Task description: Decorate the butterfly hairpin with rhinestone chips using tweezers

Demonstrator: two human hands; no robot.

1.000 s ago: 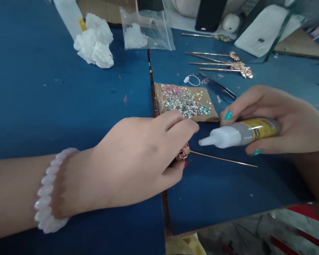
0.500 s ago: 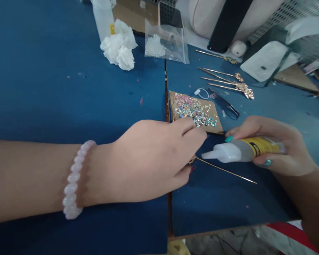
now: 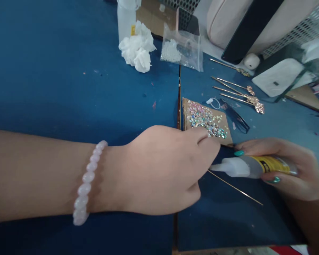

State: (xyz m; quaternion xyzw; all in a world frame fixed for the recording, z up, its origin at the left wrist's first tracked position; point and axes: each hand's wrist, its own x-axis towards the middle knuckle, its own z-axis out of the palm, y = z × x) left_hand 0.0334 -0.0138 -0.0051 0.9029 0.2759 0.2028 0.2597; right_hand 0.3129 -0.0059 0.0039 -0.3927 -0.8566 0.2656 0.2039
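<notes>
A gold hairpin pokes out from beneath my left hand, its thin shaft slanting down to the right. The fingers of that hand are closed around the pin's decorated end, which they hide. My right hand grips a glue bottle with a yellow label, lying sideways. Its white nozzle points left and meets the edge of my left hand, near the top of the shaft; the tip's exact contact is hidden. Just beyond my left fingers lies a cardboard piece covered with small shiny rhinestones.
Several gold hairpins lie at the back right, near dark tweezers and a white ring. Farther back are a zip bag of clear beads, crumpled tissue, a white bottle, a phone and a white case.
The view has shifted, so everything sits farther right and lower. The glue nozzle has come closer to my left hand, and the pin's ornament, partly visible before, is now covered.
</notes>
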